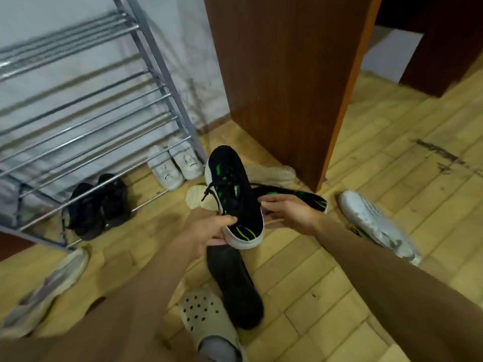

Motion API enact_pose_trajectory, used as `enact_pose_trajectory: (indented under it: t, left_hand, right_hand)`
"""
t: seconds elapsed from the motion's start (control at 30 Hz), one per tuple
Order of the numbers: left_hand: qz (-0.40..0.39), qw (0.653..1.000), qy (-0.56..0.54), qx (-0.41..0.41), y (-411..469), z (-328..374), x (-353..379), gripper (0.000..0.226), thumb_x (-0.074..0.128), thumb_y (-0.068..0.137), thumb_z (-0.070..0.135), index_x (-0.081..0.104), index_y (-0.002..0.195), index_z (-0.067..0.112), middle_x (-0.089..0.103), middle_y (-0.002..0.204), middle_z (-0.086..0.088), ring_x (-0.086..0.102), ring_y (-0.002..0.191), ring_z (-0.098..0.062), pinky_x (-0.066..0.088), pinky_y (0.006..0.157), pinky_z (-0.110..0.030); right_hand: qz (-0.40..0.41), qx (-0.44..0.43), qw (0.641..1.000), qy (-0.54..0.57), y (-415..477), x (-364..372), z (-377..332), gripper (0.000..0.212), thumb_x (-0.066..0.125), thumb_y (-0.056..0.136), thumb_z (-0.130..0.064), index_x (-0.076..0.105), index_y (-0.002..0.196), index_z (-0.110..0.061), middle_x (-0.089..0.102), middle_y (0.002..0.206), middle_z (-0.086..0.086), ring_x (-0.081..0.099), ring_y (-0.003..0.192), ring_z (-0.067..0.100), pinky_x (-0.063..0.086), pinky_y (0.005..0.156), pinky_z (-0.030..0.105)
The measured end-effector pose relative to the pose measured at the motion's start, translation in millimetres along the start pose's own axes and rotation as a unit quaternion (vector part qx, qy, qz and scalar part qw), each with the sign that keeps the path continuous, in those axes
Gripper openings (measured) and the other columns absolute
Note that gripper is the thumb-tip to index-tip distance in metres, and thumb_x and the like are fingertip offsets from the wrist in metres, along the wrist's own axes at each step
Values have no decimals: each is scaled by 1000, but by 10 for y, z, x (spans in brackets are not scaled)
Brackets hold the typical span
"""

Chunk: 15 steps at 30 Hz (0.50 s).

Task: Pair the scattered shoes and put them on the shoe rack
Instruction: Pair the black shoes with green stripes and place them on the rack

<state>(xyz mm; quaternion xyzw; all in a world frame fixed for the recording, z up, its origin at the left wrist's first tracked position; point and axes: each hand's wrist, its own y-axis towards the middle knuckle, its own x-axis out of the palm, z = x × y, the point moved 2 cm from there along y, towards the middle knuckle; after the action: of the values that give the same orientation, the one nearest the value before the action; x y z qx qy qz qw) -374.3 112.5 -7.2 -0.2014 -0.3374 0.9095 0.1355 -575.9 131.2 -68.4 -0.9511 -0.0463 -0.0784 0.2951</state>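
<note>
Both hands [209, 228] [285, 207] hold a black-green sneaker [232, 194] above scattered shoes.

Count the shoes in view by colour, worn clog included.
Black sneakers with green stripes: 2
Plain dark shoes: 3
White sneakers: 3
Cream or pale grey shoes: 3
Beige perforated clog: 1
Total: 12

Legible text: none.
White sneakers [167, 171]: a small dark print on each tongue, too small and blurred to read.
Black shoe [232, 194]: green stripes on side and heel, no letters made out.
Second black shoe [300, 198]: green marks on the side, not readable as lettering.
Other shoes on the floor [392, 163]: no print made out.
</note>
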Motion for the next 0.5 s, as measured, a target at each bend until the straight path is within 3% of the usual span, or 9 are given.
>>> enact_pose_trajectory:
  t: [0.07,0.13,0.2,0.3,0.37,0.5]
  left_hand:
    - [-20,999,19,-21,133,-138,29,38,74,81,17,62,115,6,70,104,-11,68,92,-23,56,66,-28]
    - [-44,997,55,-38,245,-210,28,40,76,79,18,59,114,6,68,106,-10,68,95,-25,58,71,-30]
    - [-49,994,83,-52,369,-248,-10,47,78,77,17,57,117,4,66,110,-13,67,94,-26,57,67,-29]
    - [-50,991,104,-73,548,-340,-63,51,77,77,15,57,122,3,65,116,-14,67,97,-27,58,66,-29]
    - [-55,991,89,-82,679,-429,-50,46,76,77,12,59,120,5,67,110,-9,67,94,-25,60,63,-29]
    - [-61,992,55,-100,877,-549,31,23,70,82,7,61,103,11,66,104,-3,62,86,-17,55,59,-27]
  right_hand:
    - [81,41,985,-148,144,-188,345,36,63,91,-20,58,125,-10,64,115,11,65,95,25,54,82,38]
    - [134,77,906,-394,305,-379,591,41,58,91,-16,53,130,-9,55,127,14,57,111,30,50,89,38]
    - [162,67,840,-514,476,-498,668,47,52,90,-11,45,136,-6,45,136,18,46,123,35,45,99,42]
    - [218,45,776,-590,666,-513,668,60,56,87,-13,32,141,-5,36,140,19,34,131,39,38,104,47]
    - [222,41,743,-630,805,-530,658,71,58,86,-18,23,147,-7,29,146,20,26,137,40,33,110,48]
    - [292,126,742,-591,1064,-708,732,84,58,88,-27,7,152,-8,8,158,23,6,147,42,14,118,54]
